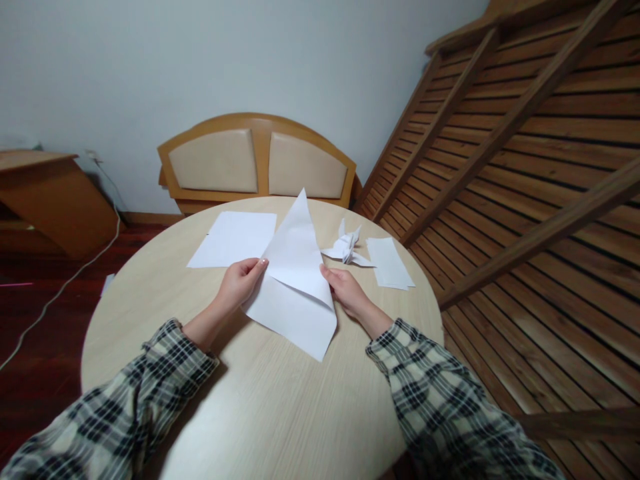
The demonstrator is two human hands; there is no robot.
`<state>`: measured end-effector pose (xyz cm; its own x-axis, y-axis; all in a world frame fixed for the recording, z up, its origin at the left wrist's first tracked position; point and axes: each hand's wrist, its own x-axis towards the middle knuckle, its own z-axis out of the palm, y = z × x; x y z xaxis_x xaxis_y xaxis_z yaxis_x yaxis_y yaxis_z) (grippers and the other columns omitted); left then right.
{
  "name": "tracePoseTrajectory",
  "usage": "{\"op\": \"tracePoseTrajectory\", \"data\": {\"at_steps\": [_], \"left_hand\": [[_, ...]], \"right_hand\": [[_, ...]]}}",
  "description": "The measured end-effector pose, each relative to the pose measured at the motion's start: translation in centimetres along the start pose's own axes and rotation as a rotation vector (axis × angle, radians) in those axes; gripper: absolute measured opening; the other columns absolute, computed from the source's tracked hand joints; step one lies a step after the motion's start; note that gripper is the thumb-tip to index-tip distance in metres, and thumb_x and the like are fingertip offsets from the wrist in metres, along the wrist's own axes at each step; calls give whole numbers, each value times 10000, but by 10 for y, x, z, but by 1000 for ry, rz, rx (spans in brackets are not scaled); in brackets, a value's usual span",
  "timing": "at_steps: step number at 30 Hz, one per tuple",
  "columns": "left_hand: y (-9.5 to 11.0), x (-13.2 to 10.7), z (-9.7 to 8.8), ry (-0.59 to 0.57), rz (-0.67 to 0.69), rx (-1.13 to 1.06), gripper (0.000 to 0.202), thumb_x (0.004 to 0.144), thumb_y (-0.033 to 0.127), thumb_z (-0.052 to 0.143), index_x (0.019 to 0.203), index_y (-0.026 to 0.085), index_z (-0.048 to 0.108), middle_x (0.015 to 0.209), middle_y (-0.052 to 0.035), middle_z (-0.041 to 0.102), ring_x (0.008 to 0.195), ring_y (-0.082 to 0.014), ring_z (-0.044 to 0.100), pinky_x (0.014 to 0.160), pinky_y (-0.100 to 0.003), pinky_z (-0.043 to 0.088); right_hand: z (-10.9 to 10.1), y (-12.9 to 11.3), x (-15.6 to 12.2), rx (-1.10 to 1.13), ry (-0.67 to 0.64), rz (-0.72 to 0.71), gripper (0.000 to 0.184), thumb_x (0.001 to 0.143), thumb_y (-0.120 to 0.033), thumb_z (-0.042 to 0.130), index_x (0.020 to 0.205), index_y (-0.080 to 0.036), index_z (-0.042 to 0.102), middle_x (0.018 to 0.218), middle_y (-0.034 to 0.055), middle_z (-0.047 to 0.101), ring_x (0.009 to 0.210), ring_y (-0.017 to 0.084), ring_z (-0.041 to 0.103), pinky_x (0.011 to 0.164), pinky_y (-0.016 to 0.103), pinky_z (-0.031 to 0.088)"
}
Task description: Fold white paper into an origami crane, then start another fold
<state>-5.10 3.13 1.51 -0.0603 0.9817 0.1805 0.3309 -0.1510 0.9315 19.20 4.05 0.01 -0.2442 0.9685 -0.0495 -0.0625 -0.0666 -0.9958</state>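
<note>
A white sheet of paper (295, 280) is partly folded, one pointed corner standing up over the round pale wooden table (260, 393). My left hand (239, 283) pinches the sheet's left edge. My right hand (347, 290) grips its right edge, fingers curled on the fold. Both arms wear plaid sleeves.
A flat white sheet (233, 239) lies at the back left of the table. A small folded paper figure (347, 248) and a thin stack of white sheets (390, 263) lie at the back right. A wooden chair (255, 163) stands behind the table. A slatted wooden frame (525, 153) leans at right.
</note>
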Motion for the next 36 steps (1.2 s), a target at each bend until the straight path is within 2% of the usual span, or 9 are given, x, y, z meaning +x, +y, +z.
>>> {"op": "tracePoseTrajectory", "data": {"at_steps": [3, 7, 13, 21, 26, 31, 36], "left_hand": [[-2, 2, -1, 16, 9, -11, 356, 785, 496, 580, 663, 162, 595, 617, -6, 527, 560, -132, 460, 466, -235, 338], [-2, 2, 0, 15, 4, -33, 368, 773, 511, 594, 660, 162, 599, 608, -4, 536, 563, -136, 469, 470, -234, 350], [-5, 4, -3, 76, -27, -74, 355, 766, 506, 603, 695, 159, 622, 627, -12, 552, 584, -149, 484, 484, -238, 369], [-4, 5, -4, 67, -11, -35, 362, 758, 516, 597, 678, 163, 618, 593, -5, 541, 563, -149, 474, 491, -244, 368], [-7, 8, -7, 143, 2, -10, 347, 749, 497, 598, 632, 171, 595, 549, -4, 523, 551, -151, 465, 469, -239, 352], [-7, 10, -9, 151, 6, 15, 332, 739, 479, 591, 595, 181, 569, 527, 7, 501, 539, -149, 463, 465, -241, 346], [-6, 10, -9, 153, 12, 9, 327, 741, 473, 595, 598, 180, 571, 536, 2, 512, 537, -150, 464, 474, -246, 355]], "right_hand": [[0, 2, 1, -57, 27, -42, 513, 693, -662, 685, 700, -149, 672, 664, 17, 625, 579, 126, 472, 555, 264, 339], [0, 1, 1, -78, 58, -102, 518, 707, -655, 675, 769, -142, 702, 722, 26, 657, 636, 142, 506, 604, 273, 365], [2, -3, -2, -41, -21, -16, 508, 714, -660, 669, 706, -153, 645, 627, -1, 588, 550, 113, 438, 537, 259, 317], [2, -2, -1, -96, 15, -74, 480, 711, -637, 676, 729, -157, 670, 703, 27, 639, 638, 149, 513, 602, 282, 374], [1, 0, -1, -99, -49, -6, 498, 710, -664, 664, 717, -166, 642, 614, -11, 559, 552, 119, 436, 524, 258, 316], [0, 3, 1, -223, 14, -104, 481, 739, -632, 643, 647, -160, 611, 613, -15, 522, 570, 116, 410, 540, 260, 302], [0, 1, 1, -169, -3, -81, 486, 725, -639, 653, 702, -153, 648, 646, 0, 571, 587, 127, 445, 566, 268, 341]]}}
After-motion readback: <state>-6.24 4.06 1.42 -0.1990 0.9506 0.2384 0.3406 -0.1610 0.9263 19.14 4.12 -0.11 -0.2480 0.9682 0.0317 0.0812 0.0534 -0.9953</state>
